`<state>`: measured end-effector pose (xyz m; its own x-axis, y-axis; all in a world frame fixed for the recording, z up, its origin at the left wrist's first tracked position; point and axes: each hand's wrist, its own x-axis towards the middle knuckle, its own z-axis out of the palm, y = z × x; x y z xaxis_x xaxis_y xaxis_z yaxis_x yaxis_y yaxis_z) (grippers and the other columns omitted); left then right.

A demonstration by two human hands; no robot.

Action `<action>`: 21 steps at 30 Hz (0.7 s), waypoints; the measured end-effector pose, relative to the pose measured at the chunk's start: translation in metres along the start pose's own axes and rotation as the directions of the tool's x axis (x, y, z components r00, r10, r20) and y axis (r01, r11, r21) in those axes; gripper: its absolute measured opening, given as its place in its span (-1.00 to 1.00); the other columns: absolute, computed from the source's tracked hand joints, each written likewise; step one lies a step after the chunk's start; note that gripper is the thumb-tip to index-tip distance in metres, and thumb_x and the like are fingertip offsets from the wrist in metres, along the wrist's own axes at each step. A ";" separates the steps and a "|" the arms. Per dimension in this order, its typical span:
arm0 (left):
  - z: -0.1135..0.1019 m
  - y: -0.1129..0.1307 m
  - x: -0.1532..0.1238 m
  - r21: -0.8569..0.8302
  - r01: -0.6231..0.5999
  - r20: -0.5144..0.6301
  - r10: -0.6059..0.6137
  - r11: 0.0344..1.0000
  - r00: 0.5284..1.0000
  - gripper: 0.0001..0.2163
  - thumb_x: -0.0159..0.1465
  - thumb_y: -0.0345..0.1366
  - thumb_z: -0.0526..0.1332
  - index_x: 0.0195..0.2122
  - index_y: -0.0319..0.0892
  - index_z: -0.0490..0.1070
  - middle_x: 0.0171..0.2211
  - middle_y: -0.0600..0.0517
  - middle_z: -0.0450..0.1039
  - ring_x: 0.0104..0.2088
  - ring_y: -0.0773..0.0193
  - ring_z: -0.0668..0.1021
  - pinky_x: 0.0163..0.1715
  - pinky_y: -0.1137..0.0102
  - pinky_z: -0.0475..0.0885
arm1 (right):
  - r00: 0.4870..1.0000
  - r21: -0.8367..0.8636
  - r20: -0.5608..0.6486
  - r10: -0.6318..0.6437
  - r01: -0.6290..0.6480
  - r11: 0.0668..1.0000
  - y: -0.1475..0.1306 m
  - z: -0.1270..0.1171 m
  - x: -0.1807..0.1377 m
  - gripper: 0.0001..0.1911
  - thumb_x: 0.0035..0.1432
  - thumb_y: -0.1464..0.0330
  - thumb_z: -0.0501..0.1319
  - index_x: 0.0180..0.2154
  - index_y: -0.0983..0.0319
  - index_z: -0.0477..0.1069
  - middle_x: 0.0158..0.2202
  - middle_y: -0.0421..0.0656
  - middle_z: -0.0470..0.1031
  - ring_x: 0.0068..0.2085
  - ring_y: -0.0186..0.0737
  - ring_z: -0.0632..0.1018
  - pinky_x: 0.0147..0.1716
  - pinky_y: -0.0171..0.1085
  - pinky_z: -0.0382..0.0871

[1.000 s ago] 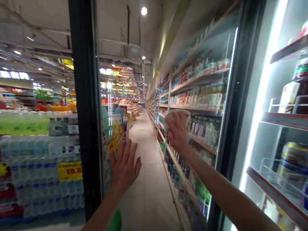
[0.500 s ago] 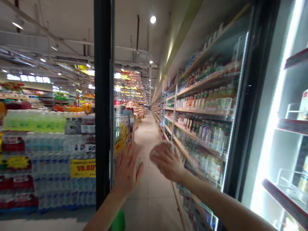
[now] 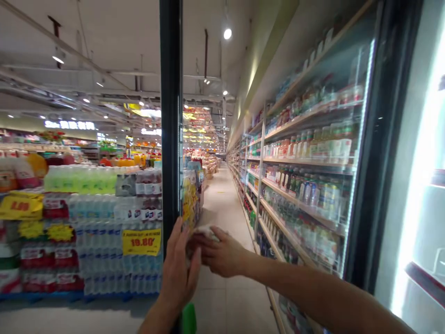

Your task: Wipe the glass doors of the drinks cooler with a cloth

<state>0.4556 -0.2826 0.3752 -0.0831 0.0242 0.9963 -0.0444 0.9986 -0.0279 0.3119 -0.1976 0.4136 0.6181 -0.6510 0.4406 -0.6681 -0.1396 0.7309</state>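
A glass cooler door with a black frame point(image 3: 171, 116) stands in front of me. My right hand point(image 3: 224, 253) presses a pale cloth point(image 3: 206, 231) flat against the glass near the frame's left side; most of the cloth is hidden beneath the fingers. Right beside it is my left hand point(image 3: 178, 269), fingers stretched upward, lying along the black frame and the glass edge. It holds nothing that I can see. The two hands nearly meet, and whether they touch I cannot tell.
Seen through the glass, shelves of bottles point(image 3: 313, 144) line an aisle floor point(image 3: 219, 199). On the left are stacked bottle packs point(image 3: 104, 250) with a yellow price sign point(image 3: 142, 242). A green object point(image 3: 189, 317) shows below my left hand. The lit cooler point(image 3: 410, 195) is on the right.
My right hand has moved left across the glass with the cloth, up to my left hand. My left hand stays by the frame. The view has shifted, moving the scene rightward.
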 end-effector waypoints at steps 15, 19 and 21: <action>0.016 0.001 0.103 -0.066 -0.137 -0.124 0.128 0.988 0.984 -0.48 0.26 -0.38 0.06 0.24 -0.11 -0.01 0.26 -0.13 0.03 0.24 0.13 0.17 0.16 0.17 0.20 | 0.990 -0.096 -0.094 0.109 -0.118 0.988 0.081 -0.052 0.052 -0.60 0.21 0.27 0.01 0.08 0.07 0.29 0.24 -0.20 0.19 0.32 -0.17 -0.01 0.27 0.02 -0.31; 0.034 -0.008 0.138 0.023 -0.130 -0.174 0.132 0.991 0.976 -0.52 0.28 -0.32 0.03 0.23 -0.13 0.01 0.24 -0.17 0.07 0.24 0.13 0.18 0.17 0.14 0.17 | 0.750 -0.077 -0.383 0.539 -0.608 0.790 0.126 -0.086 0.077 -0.55 0.21 0.30 0.01 0.14 0.09 0.23 0.27 -0.15 0.12 0.31 -0.08 0.00 0.23 0.12 -0.24; 0.042 -0.009 0.154 0.077 -0.090 -0.212 0.105 0.993 0.972 -0.51 0.28 -0.29 0.03 0.24 -0.14 -0.01 0.25 -0.20 0.05 0.25 0.08 0.16 0.17 0.10 0.14 | 0.685 -0.090 -0.461 0.564 -0.669 0.738 0.147 -0.101 0.078 -0.55 0.20 0.31 0.02 0.14 0.07 0.24 0.28 -0.17 0.11 0.31 -0.09 0.01 0.24 0.10 -0.21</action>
<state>0.4017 -0.2899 0.5254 0.1252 0.1382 0.9824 -0.1137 0.9857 -0.1242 0.3040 -0.1931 0.6077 0.2372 -0.1812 0.9544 -0.8693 0.3990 0.2917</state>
